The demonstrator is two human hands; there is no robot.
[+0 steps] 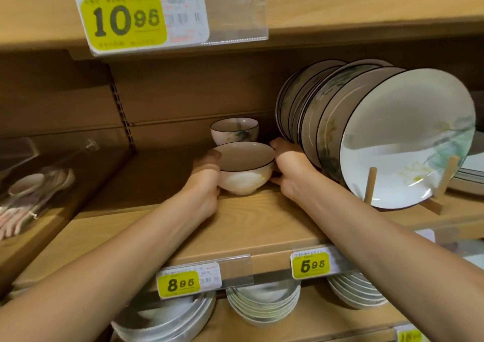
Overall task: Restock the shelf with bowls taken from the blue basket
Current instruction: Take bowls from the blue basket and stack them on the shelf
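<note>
While left hand (207, 175) and right hand (289, 170) clasp the dark-rimmed bowl (246, 174) at the wooden shelf (235, 226), just before the rear bowl (234, 129), I log placement in hand; next needs level set-down, then release.

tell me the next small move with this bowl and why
Probably let go and draw both hands back. The left hand and right hand grip the front bowl, whose base seems to sit on the shelf, lined up before the rear bowl.
</note>
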